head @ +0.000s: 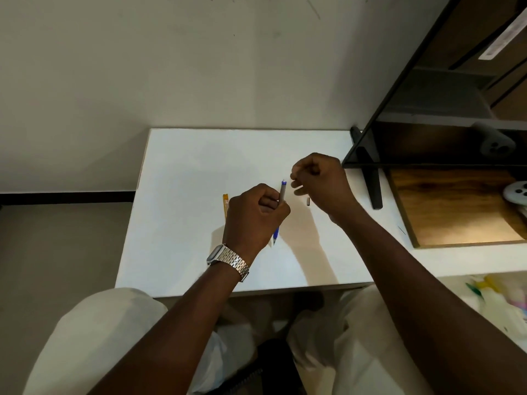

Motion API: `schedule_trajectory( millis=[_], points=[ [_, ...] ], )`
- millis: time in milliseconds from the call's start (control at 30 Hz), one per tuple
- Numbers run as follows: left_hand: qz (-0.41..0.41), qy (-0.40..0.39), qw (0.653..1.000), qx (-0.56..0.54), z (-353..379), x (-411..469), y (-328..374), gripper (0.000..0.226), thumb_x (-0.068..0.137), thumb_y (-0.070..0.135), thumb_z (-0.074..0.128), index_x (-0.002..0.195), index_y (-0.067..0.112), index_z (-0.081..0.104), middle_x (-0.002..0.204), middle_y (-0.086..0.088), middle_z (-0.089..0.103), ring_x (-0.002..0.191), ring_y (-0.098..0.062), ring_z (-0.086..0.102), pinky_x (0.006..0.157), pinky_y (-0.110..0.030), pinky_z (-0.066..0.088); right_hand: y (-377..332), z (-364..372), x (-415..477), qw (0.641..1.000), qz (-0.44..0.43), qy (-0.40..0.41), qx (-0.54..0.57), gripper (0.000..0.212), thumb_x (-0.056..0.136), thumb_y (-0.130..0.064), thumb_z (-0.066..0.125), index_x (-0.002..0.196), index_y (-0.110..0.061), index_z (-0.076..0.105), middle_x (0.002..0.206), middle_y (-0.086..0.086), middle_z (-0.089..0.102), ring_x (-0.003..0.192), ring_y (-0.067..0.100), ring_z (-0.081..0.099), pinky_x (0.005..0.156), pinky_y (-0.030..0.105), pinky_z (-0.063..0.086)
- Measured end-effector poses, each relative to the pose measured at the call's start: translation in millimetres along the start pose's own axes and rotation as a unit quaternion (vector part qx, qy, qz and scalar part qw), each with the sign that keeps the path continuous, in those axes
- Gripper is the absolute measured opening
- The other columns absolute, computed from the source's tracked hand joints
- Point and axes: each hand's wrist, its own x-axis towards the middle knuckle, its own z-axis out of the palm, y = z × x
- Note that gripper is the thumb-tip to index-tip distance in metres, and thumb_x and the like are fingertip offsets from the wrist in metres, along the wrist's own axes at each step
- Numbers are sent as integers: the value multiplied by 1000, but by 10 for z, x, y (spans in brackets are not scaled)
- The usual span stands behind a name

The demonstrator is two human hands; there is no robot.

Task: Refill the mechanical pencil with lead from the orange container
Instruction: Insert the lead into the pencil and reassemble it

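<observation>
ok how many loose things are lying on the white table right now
2. The orange container lies left of the left hand; a small dark piece, too small to identify, lies just left of the right hand. More may be hidden under the hands.

No legible text anywhere. Orange container [225,205] on the counter [199,181]: pale face, any printing too small to make out. Long white label strip [503,38] on the dark shelf unit [405,81], upper right: faint print, blurred, unreadable. Mechanical pencil [282,192]: no marking that can be read. Wristwatch [216,253]: face turned edge-on, no digits seen.
</observation>
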Motion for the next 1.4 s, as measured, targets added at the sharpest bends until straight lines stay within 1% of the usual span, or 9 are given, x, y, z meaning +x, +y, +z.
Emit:
schedule_trajectory(
  millis=[100,333,533,733,867,1067,1200,1300,1400],
  points=[
    [0,-6,1000,2,9,-12,7,12,79,22,83,87,16,76,74,7,76,65,-3,74,62,-8,53,-159,-84,-211,998,-36,-33,33,8,94,2,68,93,-3,74,82,11,75,73,21,74,65,27,63],
    [2,-4,1000,11,1,-32,63,11,79,20,80,87,15,76,74,5,78,67,-5,73,65,-11,53,-259,-161,-287,980,-141,-62,-125,20,94,7,67,103,-5,80,103,7,76,94,24,72,86,44,61],
    [4,-10,1000,17,-9,-47,101,11,79,22,80,88,16,76,76,5,78,68,-7,74,69,-23,59,-283,-161,-277,968,-170,-50,-179,22,92,7,68,100,-10,79,97,4,79,91,18,73,78,19,53],
    [22,-22,999,39,-8,-70,81,13,81,23,79,91,16,76,79,2,79,71,-11,74,72,-32,61,-343,-220,-301,968,-153,-58,-191,32,89,5,65,110,-19,62,88,-4,77,85,10,74,73,30,60],
    [21,-17,999,44,-2,-65,71,12,80,23,79,89,16,76,77,2,78,69,-12,74,71,-34,61,-409,-229,-320,960,-162,-83,-215,29,93,5,65,117,-12,65,97,6,80,93,17,77,77,34,63],
    [11,-9,1000,24,-6,-55,70,9,79,22,79,86,17,76,74,5,78,67,-8,73,67,-26,59,-296,-226,-285,955,-179,-58,-231,37,92,0,66,122,-20,68,97,-3,81,85,7,73,72,17,53],
    [3,2,1000,8,-8,-33,69,9,78,19,80,84,16,76,72,6,77,62,-6,72,63,-17,55,62,-194,-100,963,-97,28,-249,27,89,-5,67,113,-15,75,94,0,78,83,17,75,66,10,49],
    [-1,-3,1000,8,5,-47,52,9,78,19,81,84,15,76,72,8,76,61,-2,72,62,-14,54,365,-129,34,941,23,-2,-336,27,88,-24,74,112,-11,75,112,8,76,105,28,70,81,25,49],
    [-2,-6,1000,9,9,-44,41,10,78,20,81,85,15,76,73,8,77,62,-2,72,63,-15,55,465,-52,88,932,57,-14,-358,33,84,-28,78,108,-5,72,111,13,72,103,33,67,78,32,50]
  ],
)
